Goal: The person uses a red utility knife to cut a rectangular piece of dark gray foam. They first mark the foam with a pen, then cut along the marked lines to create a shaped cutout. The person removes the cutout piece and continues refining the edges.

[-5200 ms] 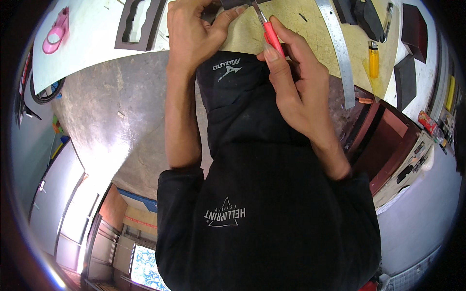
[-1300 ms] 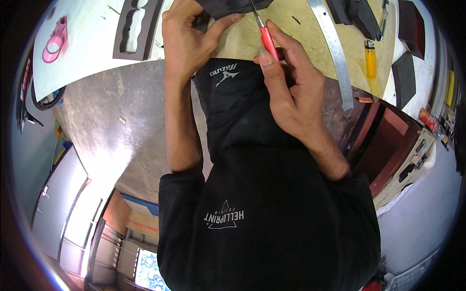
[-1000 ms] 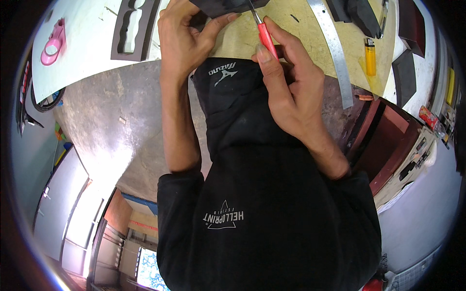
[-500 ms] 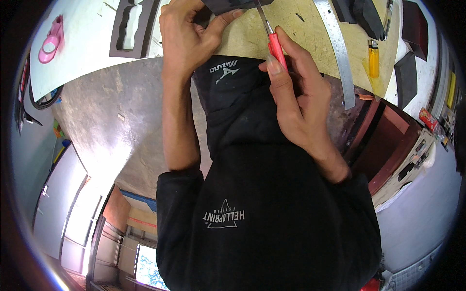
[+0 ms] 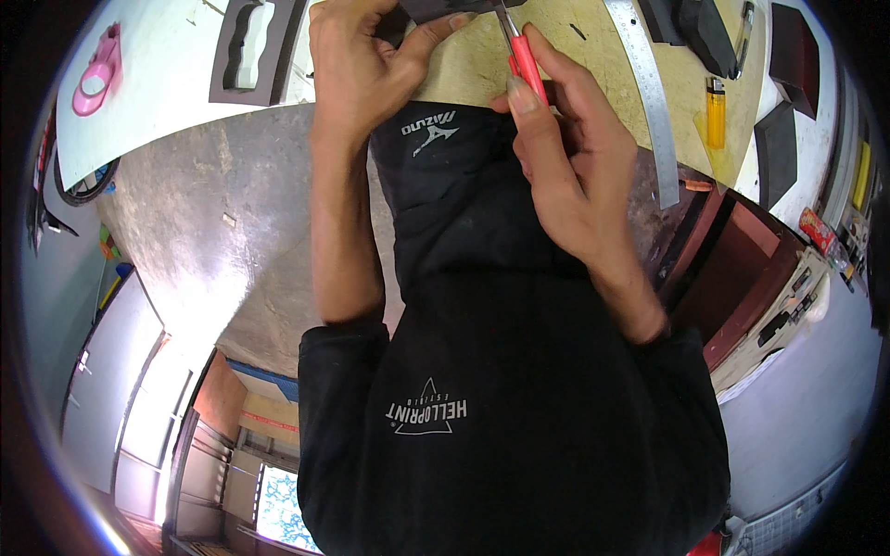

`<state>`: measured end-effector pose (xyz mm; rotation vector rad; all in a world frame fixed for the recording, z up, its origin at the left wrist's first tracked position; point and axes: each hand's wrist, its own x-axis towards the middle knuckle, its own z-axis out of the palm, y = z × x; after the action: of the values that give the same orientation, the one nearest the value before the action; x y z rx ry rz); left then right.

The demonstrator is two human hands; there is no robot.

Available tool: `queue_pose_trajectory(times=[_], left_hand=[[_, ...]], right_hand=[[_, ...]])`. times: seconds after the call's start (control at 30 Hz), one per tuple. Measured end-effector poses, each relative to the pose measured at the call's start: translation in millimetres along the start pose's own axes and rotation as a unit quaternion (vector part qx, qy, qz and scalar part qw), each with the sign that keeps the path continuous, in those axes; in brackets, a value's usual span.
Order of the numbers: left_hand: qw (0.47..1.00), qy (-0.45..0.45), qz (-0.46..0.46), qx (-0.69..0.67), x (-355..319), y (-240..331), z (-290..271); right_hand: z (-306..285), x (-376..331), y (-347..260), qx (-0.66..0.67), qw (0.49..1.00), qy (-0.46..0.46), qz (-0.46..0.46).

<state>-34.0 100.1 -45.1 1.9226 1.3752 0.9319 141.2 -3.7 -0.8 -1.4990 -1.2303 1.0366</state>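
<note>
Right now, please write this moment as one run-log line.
left hand: touches dark piece | right hand: holds red-handled blade | nearby: metal ruler, yellow lighter

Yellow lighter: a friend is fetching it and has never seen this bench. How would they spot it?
On the yellowish mat, right of the right hand, lies a long metal ruler. Just right of it is the yellow lighter. Its bright body sets it apart from the dark pieces nearby.
</note>
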Motion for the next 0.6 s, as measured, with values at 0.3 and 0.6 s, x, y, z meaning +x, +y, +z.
queue_pose_trajectory(times=[0.3, 0.6], left_hand=[[1.000, -0.004, 0.017, -0.013, 1.8, -4.9, -1.6], [0.999, -0.003, 0.014, -0.033, 1.6, -6.8, -0.9]], right_hand=[[-0.7, -2.0, 4.0, -0.002, 1.000, -0.001, 0.001], [6.1, 19.0, 13.7, -0.026, 0.995, 0.009, -0.101]])
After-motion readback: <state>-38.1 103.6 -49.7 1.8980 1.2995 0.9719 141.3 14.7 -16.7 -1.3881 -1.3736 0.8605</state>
